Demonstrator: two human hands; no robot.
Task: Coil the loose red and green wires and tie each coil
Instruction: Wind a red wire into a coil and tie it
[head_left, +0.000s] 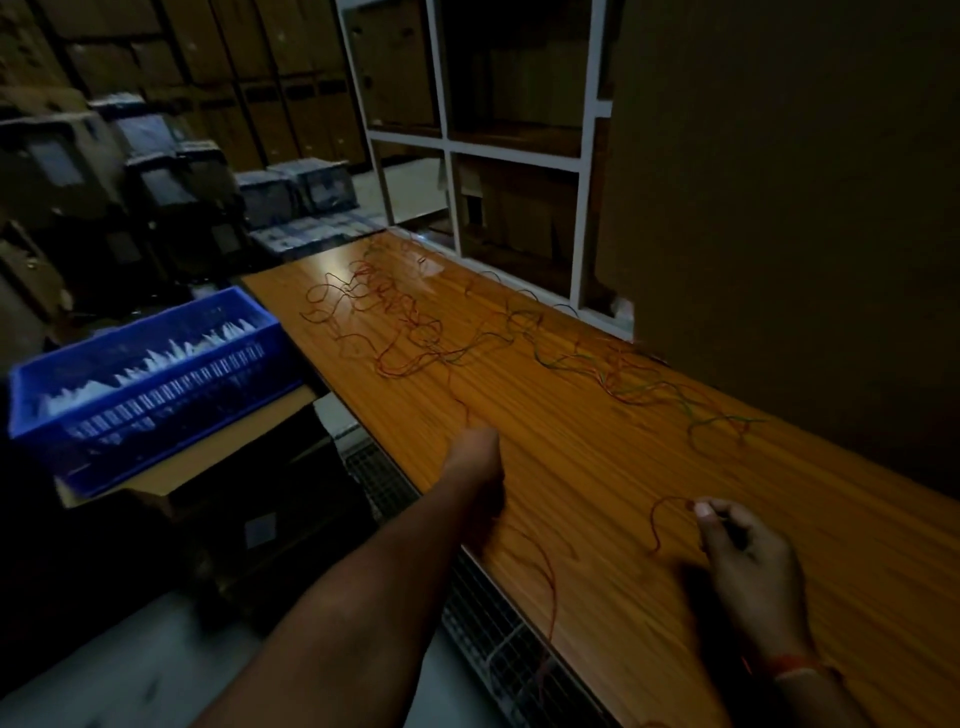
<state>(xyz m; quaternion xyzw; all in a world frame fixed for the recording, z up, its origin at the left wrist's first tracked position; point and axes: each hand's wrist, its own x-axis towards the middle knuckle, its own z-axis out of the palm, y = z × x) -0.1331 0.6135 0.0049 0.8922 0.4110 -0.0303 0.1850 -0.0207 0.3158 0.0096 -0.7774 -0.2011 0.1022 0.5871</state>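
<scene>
The red wires (384, 306) lie in a loose messy pile on the far part of the tabletop (597, 493). The green wires (613, 371) are mixed in with red ones and spread to the right, close to the dark wall. One thin red wire (655, 525) runs from the pile down toward the near edge, and its end makes a small loop just beside the right hand (743, 551).

The right hand pinches that wire end between thumb and fingers, low on the tabletop, well apart from the big pile. The left hand (475, 457) reaches out ahead, near the left edge of the tabletop. The wire from the pile runs right up to it. Its fingers are hidden behind the wrist and the picture is blurry, so I cannot tell if it holds the wire or not.

To the left, off the tabletop, a blue crate (150, 374) sits on a box (218, 462). It has white things inside. Behind the tabletop stands a white shelf (584, 166). Dark bins (171, 182) are stacked far back on the left.
</scene>
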